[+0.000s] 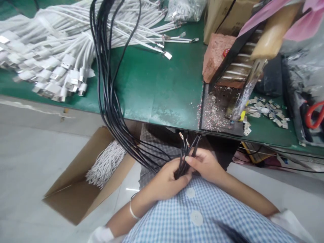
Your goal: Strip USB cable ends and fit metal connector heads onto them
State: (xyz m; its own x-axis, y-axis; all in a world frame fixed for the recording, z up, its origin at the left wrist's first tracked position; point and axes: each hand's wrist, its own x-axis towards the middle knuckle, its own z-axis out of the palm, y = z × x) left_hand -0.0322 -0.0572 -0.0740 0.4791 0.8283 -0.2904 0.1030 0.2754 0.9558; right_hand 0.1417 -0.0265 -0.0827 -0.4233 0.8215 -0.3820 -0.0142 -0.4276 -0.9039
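My left hand point(168, 180) is closed around the end of a bundle of black cables point(113, 111), just off the table's front edge and above my lap. From there the bundle runs up and left across the green table. Against those cable ends, my right hand point(205, 165) pinches a black strand between thumb and fingers. Several ends point upward from the grip, and a couple of them show small metal tips point(181, 136) with bare coloured wire.
White USB cables point(58, 64) are heaped at the left of the table point(157, 91). At right stand a soldering iron point(263, 54) in a coil holder, a brick point(217, 50) and loose metal connectors point(275, 113). On the floor, a cardboard box point(68, 202) holds white cables.
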